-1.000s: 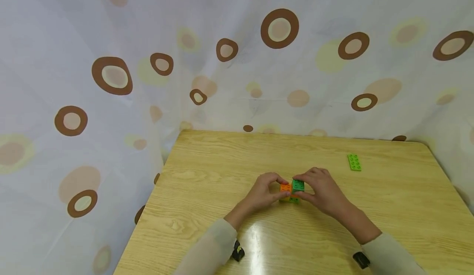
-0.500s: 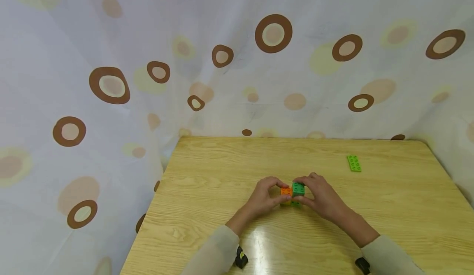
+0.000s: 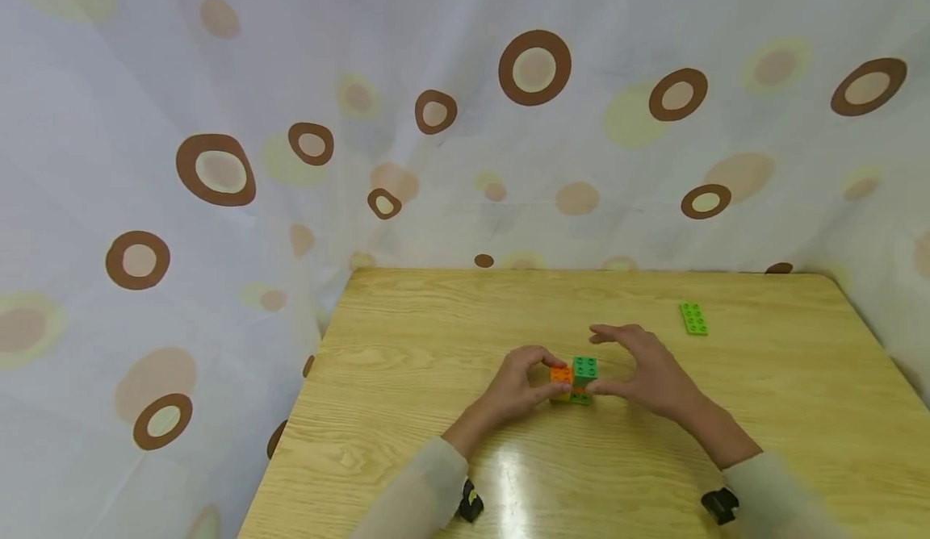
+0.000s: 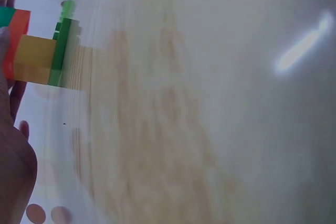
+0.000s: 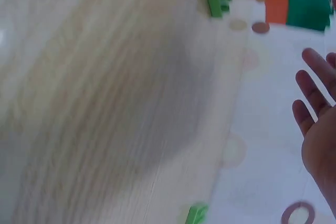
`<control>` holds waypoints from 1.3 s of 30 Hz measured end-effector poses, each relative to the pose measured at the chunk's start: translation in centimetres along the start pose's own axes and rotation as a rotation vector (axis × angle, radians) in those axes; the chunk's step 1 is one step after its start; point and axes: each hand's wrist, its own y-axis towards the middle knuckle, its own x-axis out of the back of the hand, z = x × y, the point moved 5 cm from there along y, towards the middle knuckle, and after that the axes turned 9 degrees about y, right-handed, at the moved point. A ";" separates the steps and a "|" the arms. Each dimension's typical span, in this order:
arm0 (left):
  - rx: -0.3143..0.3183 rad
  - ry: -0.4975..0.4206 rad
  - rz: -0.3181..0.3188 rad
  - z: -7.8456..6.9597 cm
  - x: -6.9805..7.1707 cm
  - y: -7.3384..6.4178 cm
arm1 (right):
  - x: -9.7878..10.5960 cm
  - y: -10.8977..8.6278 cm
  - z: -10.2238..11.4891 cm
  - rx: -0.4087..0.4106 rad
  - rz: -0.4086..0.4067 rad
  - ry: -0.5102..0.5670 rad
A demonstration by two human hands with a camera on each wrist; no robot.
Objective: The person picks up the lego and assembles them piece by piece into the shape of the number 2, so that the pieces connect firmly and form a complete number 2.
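A small stack of toy building bricks stands mid-table. At its bottom lies a green studded plate (image 4: pixel 60 53), with a yellow brick (image 4: pixel 34 59) on it, then an orange brick (image 3: pixel 561 373). A dark green brick (image 3: pixel 584 367) tops the right half of the orange one. My left hand (image 3: pixel 514 390) pinches the orange brick's left end between thumb and fingers. Just right of the stack is my right hand (image 3: pixel 654 378), thumb and fingers spread wide with nothing between them. The right wrist view shows its straight fingers beside the dark green brick (image 5: pixel 308 6).
Farther back on the wooden table (image 3: pixel 421 313), to the right, lies a light green studded plate (image 3: pixel 693 319). A white curtain (image 3: pixel 450 152) with brown rings hangs behind the table and along its sides.
My right hand has let go of the dark green brick and spread apart, drawing slightly right. The brick stays on the orange one. My left hand keeps its pinch.
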 end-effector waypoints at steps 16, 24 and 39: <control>0.055 -0.074 0.026 0.6 -0.5 -0.4 | 7.6 -3.0 -15.0 -0.603 -0.407 -0.198; 0.064 -0.131 0.024 0.3 -1.2 -0.5 | 6.4 -3.6 -16.3 -0.641 -0.463 -0.109; 0.065 -0.131 -0.020 0.7 -0.4 -0.4 | 6.1 -1.5 -13.7 -0.487 -0.518 -0.040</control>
